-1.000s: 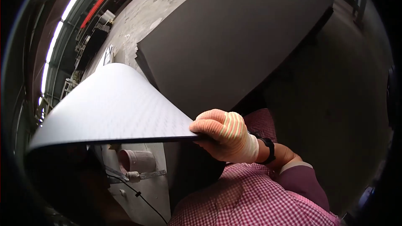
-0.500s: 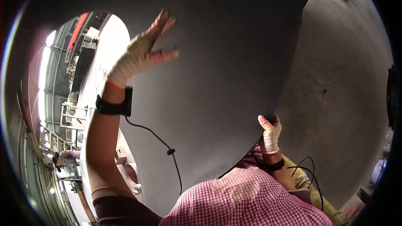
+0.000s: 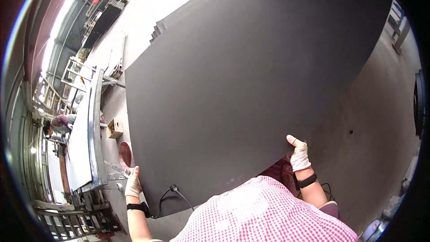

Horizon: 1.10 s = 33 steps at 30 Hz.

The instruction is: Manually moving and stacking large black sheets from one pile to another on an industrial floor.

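Note:
A large, dark grey-black flat sheet [image 3: 242, 80] spreads in front of me, its near edge close to my checked pink apron. My left hand [image 3: 133, 183], in a pale fingerless glove, grips the sheet's left edge near its lower corner, fingers largely hidden by the sheet. At the near right edge, my right hand [image 3: 299, 154] clasps the sheet with the thumb on top and the fingers underneath, out of sight. Both wrists carry black straps. A thin black cable [image 3: 162, 197] from the left one lies over the sheet's lower corner.
On the left stands a long table [image 3: 83, 139] with a pale top, a person [image 3: 62, 123] bending at its far side. Between table and sheet are a small box [image 3: 115, 128] and a reddish round container [image 3: 125, 154]. A metal frame [image 3: 401, 33] stands at the far right.
My left hand came down from high over the sheet to its left edge and took hold there. My right hand kept its grip. More of the sheet's outline and the left-side table now show.

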### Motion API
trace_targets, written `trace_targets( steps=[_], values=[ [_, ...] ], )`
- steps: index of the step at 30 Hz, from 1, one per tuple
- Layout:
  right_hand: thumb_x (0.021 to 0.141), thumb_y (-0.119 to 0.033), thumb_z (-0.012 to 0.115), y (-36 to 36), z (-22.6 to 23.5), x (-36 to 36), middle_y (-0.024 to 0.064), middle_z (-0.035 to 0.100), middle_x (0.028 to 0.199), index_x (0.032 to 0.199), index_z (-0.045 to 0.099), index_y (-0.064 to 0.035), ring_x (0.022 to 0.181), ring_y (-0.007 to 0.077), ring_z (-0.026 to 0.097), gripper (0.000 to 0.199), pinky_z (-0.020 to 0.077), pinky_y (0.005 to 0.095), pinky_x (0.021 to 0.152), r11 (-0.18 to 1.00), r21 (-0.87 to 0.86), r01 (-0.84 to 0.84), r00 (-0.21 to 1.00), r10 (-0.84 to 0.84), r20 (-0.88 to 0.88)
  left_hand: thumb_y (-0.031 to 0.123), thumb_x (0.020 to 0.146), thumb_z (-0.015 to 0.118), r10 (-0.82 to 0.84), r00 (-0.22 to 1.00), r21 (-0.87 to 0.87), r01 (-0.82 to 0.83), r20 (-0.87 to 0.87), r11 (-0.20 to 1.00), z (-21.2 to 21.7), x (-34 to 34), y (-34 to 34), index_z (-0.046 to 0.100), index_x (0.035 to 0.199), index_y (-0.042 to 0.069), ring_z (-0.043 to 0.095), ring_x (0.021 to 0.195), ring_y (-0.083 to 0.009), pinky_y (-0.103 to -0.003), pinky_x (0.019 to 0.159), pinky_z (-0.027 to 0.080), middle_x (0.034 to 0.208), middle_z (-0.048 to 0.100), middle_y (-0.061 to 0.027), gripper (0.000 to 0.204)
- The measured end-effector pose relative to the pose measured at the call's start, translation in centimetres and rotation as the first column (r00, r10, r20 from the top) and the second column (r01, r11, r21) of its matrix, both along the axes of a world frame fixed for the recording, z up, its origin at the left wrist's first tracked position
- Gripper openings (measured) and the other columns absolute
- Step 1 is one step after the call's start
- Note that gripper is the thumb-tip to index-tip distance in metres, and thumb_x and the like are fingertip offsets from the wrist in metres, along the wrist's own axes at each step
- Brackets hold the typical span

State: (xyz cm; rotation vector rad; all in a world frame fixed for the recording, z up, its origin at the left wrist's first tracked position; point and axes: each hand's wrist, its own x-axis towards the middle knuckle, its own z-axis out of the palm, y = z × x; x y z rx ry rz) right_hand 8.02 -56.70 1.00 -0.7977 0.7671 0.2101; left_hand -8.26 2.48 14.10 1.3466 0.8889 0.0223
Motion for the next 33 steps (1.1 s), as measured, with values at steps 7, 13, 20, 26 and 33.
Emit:
trace_targets(
  steps=[7, 13, 20, 26, 33],
  values=[
    [0.068, -0.017, 0.072, -0.2, 2.1, 6.6, 0.0040, 0.057, 0.094, 0.096, 0.060, -0.0015, 0.084, 0.0188, 0.052, 0.034, 0.0407, 0.0308, 0.084, 0.987, -0.122, 0.101, 0.918, -0.046, 0.395, 0.001, 0.073, 0.062, 0.089, 0.974, 0.351, -0.160, 0.210, 0.922, -4.9, 5.4, -4.2, 0.042, 0.123, -0.004, 0.049, 0.101, -0.0220, -0.032, 0.089, 0.039, 0.114, 0.050, -0.0126, 0.053],
    [0.075, -0.029, 0.067, -3.3, 0.5, 16.9, 0.0056, 0.056, 0.074, 0.082, 0.048, -0.0053, 0.063, 0.0180, 0.055, 0.031, 0.0490, 0.0342, 0.058, 0.851, -0.501, 0.160, 0.961, -0.018, 0.276, -0.001, 0.073, 0.061, 0.020, 0.933, 0.197, -0.096, 0.359, 0.976, -8.4, 17.0, -7.2, 0.035, 0.127, -0.004, 0.045, 0.106, -0.0235, -0.032, 0.090, 0.039, 0.120, 0.045, -0.0140, 0.060],
    [0.086, -0.034, 0.051, -6.3, -0.6, 21.8, 0.0044, 0.046, 0.048, 0.074, 0.045, -0.0033, 0.032, 0.0161, 0.045, 0.033, 0.0449, 0.0322, 0.030, 0.498, -0.799, -0.336, 0.903, 0.413, -0.123, -0.004, 0.079, 0.054, -0.003, 0.917, 0.029, -0.010, 0.398, 1.000, -13.1, 29.4, -11.9, 0.026, 0.133, -0.001, 0.042, 0.113, -0.0240, -0.031, 0.092, 0.037, 0.129, 0.040, -0.0144, 0.062],
    [0.086, -0.030, 0.053, -7.2, -1.8, 22.1, 0.0004, 0.043, 0.046, 0.072, 0.045, -0.0097, 0.036, 0.0154, 0.046, 0.026, 0.0496, 0.0368, 0.037, 0.648, -0.699, -0.302, 0.918, 0.397, -0.029, 0.001, 0.080, 0.057, 0.008, 0.914, 0.012, -0.014, 0.405, 1.000, -15.0, 34.8, -13.5, 0.029, 0.135, 0.006, 0.046, 0.110, -0.0222, -0.029, 0.088, 0.040, 0.130, 0.040, -0.0133, 0.062],
    [0.082, -0.027, 0.061, -3.9, -0.8, 22.6, -0.0003, 0.045, 0.049, 0.074, 0.045, -0.0117, 0.042, 0.0134, 0.046, 0.023, 0.0510, 0.0384, 0.048, 0.810, -0.563, -0.164, 0.910, 0.344, 0.230, 0.031, 0.077, 0.068, 0.116, 0.954, 0.148, -0.162, 0.278, 0.976, -15.9, 30.1, -11.2, 0.037, 0.131, 0.007, 0.053, 0.085, -0.0127, -0.025, 0.077, 0.042, 0.103, 0.058, -0.0061, 0.067]
  ],
)
